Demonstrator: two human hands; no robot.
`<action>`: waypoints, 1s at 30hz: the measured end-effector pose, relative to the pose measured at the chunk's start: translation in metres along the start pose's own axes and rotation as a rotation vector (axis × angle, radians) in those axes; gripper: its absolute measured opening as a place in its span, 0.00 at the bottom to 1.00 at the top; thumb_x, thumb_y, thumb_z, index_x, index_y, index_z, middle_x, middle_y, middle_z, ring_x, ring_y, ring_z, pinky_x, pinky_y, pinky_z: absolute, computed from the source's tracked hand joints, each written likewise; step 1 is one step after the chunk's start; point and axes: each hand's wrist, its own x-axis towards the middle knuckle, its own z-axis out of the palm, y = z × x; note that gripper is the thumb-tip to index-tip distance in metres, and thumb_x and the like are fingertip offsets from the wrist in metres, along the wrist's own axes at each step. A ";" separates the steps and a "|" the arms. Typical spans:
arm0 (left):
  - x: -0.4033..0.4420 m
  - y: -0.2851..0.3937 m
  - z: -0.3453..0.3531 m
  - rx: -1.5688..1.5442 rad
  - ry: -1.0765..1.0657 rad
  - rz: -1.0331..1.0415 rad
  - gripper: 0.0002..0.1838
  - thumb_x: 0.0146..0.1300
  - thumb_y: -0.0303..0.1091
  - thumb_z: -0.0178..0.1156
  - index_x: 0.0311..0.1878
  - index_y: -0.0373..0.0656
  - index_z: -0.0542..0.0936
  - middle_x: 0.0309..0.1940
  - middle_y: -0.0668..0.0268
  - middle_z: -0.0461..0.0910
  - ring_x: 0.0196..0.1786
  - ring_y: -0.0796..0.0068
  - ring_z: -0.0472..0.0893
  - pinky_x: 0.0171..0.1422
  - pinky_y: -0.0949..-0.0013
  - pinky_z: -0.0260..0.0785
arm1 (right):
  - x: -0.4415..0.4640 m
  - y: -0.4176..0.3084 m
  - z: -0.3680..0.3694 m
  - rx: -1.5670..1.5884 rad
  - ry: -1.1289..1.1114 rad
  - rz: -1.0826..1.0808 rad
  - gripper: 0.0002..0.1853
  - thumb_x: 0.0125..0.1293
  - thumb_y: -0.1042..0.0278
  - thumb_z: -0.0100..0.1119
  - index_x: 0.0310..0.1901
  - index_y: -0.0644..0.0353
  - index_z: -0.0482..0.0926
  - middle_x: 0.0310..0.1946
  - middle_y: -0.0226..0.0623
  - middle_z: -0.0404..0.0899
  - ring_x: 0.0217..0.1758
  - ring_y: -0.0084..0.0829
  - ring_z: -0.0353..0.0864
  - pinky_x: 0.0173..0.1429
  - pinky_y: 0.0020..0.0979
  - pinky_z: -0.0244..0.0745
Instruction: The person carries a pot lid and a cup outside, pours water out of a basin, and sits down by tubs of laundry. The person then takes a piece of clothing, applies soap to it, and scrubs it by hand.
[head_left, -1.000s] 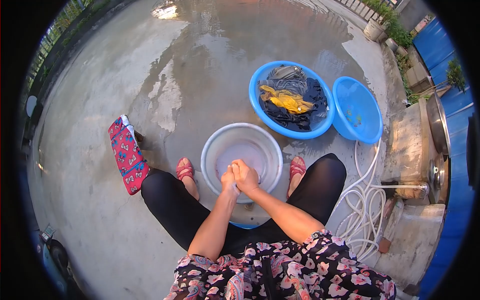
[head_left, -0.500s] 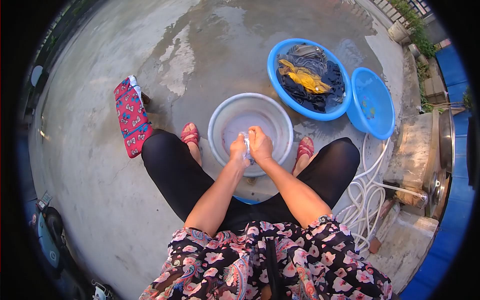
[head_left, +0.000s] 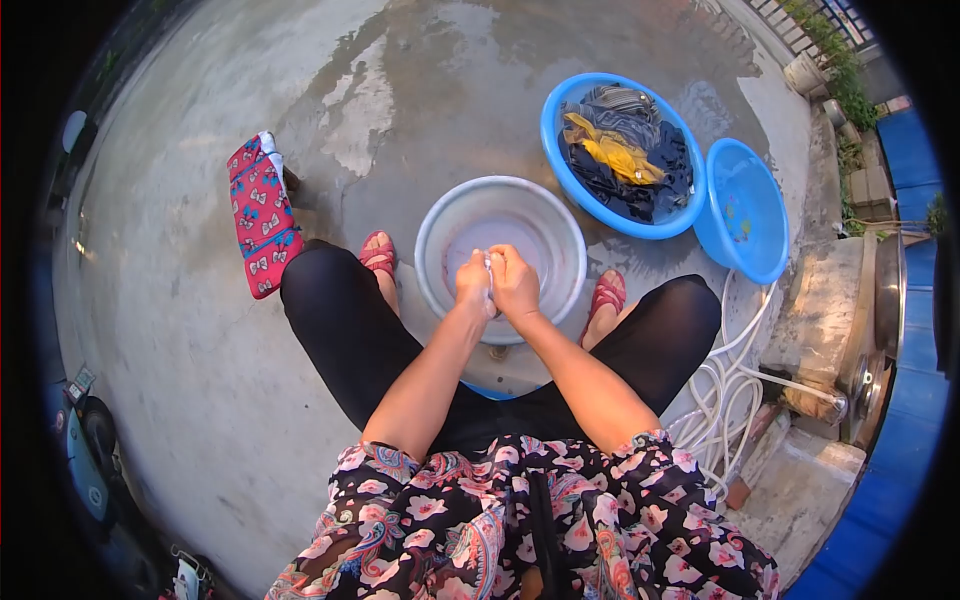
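Over a pale round basin (head_left: 430, 285) between my feet, my left hand (head_left: 473, 280) and my right hand (head_left: 515, 283) are closed side by side, nearly touching. Both grip a small whitish wet cloth (head_left: 490, 285), mostly hidden between the fingers. Shallow, faintly pinkish water (head_left: 500, 235) shows in the basin. To the upper right, a large blue basin (head_left: 552, 150) holds dark, grey striped and yellow clothes (head_left: 622, 157). Beside it a second blue basin (head_left: 755, 205) has a small coloured pattern or bits at its bottom.
A red bow-patterned padded cover (head_left: 262, 215) lies on a stool at the left. White hose (head_left: 715, 400) coils at the right beside a concrete ledge (head_left: 800, 490). A scooter (head_left: 90, 460) stands at the lower left. The concrete floor is partly wet.
My hands drew apart slightly with the cloth between them, then came closer together again. The view has tilted, so the basins appear higher in the frame.
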 end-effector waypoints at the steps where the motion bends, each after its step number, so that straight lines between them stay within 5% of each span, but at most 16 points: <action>1: -0.005 -0.003 0.006 0.024 0.030 0.009 0.18 0.66 0.43 0.39 0.35 0.37 0.72 0.25 0.62 0.74 0.26 0.69 0.75 0.29 0.64 0.68 | 0.006 0.004 -0.007 -0.042 -0.002 0.071 0.10 0.60 0.61 0.45 0.36 0.55 0.74 0.24 0.44 0.78 0.28 0.48 0.77 0.32 0.44 0.69; 8: 0.004 -0.003 -0.009 -0.028 -0.082 0.006 0.16 0.65 0.43 0.41 0.34 0.39 0.71 0.24 0.64 0.74 0.25 0.69 0.75 0.27 0.64 0.67 | -0.006 -0.012 -0.006 -0.040 -0.050 -0.027 0.10 0.61 0.60 0.45 0.37 0.53 0.74 0.25 0.44 0.78 0.28 0.48 0.77 0.33 0.44 0.70; 12: -0.014 0.004 0.007 0.098 0.106 -0.094 0.19 0.66 0.43 0.39 0.30 0.40 0.72 0.23 0.65 0.73 0.24 0.72 0.74 0.26 0.65 0.67 | 0.002 -0.002 -0.010 -0.055 -0.021 0.027 0.10 0.61 0.59 0.45 0.37 0.52 0.74 0.25 0.44 0.78 0.28 0.48 0.77 0.33 0.45 0.69; 16: 0.012 -0.002 -0.018 -0.046 -0.157 0.002 0.16 0.66 0.42 0.40 0.37 0.39 0.71 0.26 0.64 0.74 0.25 0.69 0.75 0.27 0.64 0.68 | -0.008 -0.014 -0.003 -0.039 -0.031 -0.101 0.10 0.61 0.59 0.46 0.37 0.52 0.74 0.25 0.44 0.78 0.29 0.49 0.77 0.34 0.45 0.69; 18: -0.011 0.003 0.006 0.037 0.059 -0.095 0.18 0.66 0.44 0.39 0.35 0.39 0.71 0.27 0.63 0.74 0.25 0.67 0.76 0.31 0.63 0.71 | 0.007 0.012 -0.003 -0.076 -0.061 0.009 0.11 0.60 0.58 0.47 0.37 0.53 0.74 0.27 0.46 0.77 0.32 0.49 0.77 0.35 0.45 0.69; 21: -0.001 0.010 0.000 -0.093 0.105 -0.098 0.19 0.67 0.46 0.36 0.36 0.40 0.71 0.27 0.62 0.75 0.31 0.67 0.77 0.36 0.61 0.72 | 0.018 0.041 -0.005 -0.015 0.041 0.100 0.11 0.61 0.60 0.48 0.39 0.57 0.74 0.25 0.42 0.78 0.30 0.41 0.78 0.35 0.38 0.71; 23: 0.006 0.020 -0.012 -0.231 0.038 -0.045 0.21 0.67 0.46 0.35 0.39 0.39 0.71 0.31 0.61 0.75 0.33 0.66 0.77 0.36 0.60 0.73 | 0.026 0.033 -0.017 0.623 -0.017 0.440 0.12 0.63 0.63 0.47 0.39 0.62 0.74 0.27 0.36 0.76 0.30 0.28 0.76 0.36 0.29 0.71; 26: 0.020 0.021 -0.029 -0.379 -0.057 0.027 0.24 0.68 0.48 0.31 0.46 0.38 0.70 0.39 0.61 0.75 0.39 0.69 0.76 0.30 0.65 0.72 | 0.030 0.028 -0.032 0.900 0.011 0.564 0.12 0.65 0.64 0.46 0.38 0.64 0.74 0.30 0.31 0.72 0.32 0.21 0.72 0.38 0.24 0.70; 28: 0.025 0.023 -0.049 -0.386 -0.336 0.044 0.25 0.67 0.50 0.31 0.48 0.39 0.70 0.40 0.63 0.75 0.39 0.74 0.76 0.25 0.75 0.68 | 0.033 0.040 -0.034 0.971 0.006 0.587 0.11 0.64 0.65 0.47 0.38 0.64 0.74 0.33 0.33 0.73 0.34 0.24 0.72 0.39 0.26 0.70; 30: 0.026 0.021 -0.048 -0.388 -0.250 0.071 0.25 0.67 0.51 0.32 0.48 0.41 0.70 0.40 0.65 0.75 0.39 0.78 0.75 0.22 0.81 0.62 | 0.034 0.046 -0.035 1.081 -0.073 0.624 0.11 0.63 0.64 0.50 0.40 0.63 0.74 0.33 0.34 0.73 0.36 0.26 0.74 0.41 0.27 0.71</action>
